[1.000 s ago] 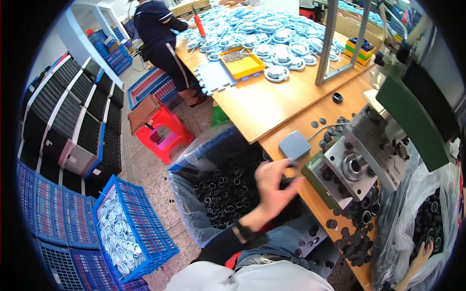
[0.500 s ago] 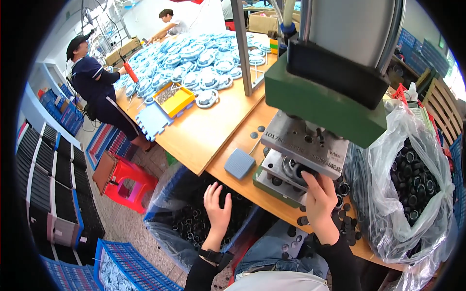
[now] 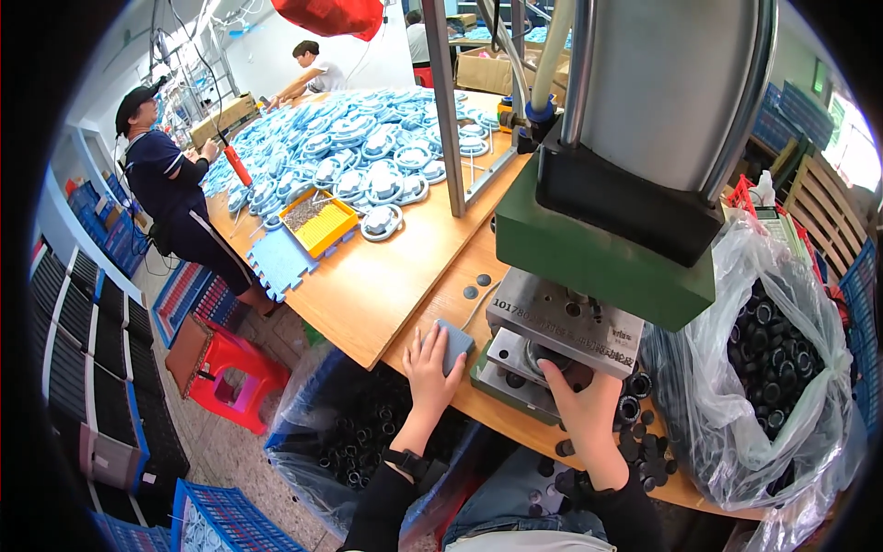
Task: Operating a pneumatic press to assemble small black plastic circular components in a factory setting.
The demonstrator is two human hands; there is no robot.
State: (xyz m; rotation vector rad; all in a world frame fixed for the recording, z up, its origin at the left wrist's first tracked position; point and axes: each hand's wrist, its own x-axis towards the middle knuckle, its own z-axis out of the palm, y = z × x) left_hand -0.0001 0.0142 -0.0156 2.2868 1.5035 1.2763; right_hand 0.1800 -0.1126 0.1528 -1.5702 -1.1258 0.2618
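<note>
My left hand (image 3: 430,375) lies with spread fingers against the small blue-grey box (image 3: 457,346) on the table's front edge. It holds nothing. A green press (image 3: 598,253) stands before me, with a steel upper plate (image 3: 566,320) above a lower steel die (image 3: 508,352). My right hand (image 3: 589,412) reaches between these plates. Its thumb and fingers are around a black round part (image 3: 578,375) at the die; the fingertips are partly hidden under the upper plate.
Loose black discs (image 3: 644,451) lie right of the press. A clear plastic bag (image 3: 681,386) holds black rings. Below the table sits a lined bin (image 3: 294,451) of black rings. Blue-white parts (image 3: 368,138) and a yellow tray (image 3: 342,228) cover the far table, where a person (image 3: 166,184) stands.
My left hand has moved up and right from over the bin onto the blue-grey box. My right hand remains at the die, its fingers now further under the upper plate. The view has shifted slightly.
</note>
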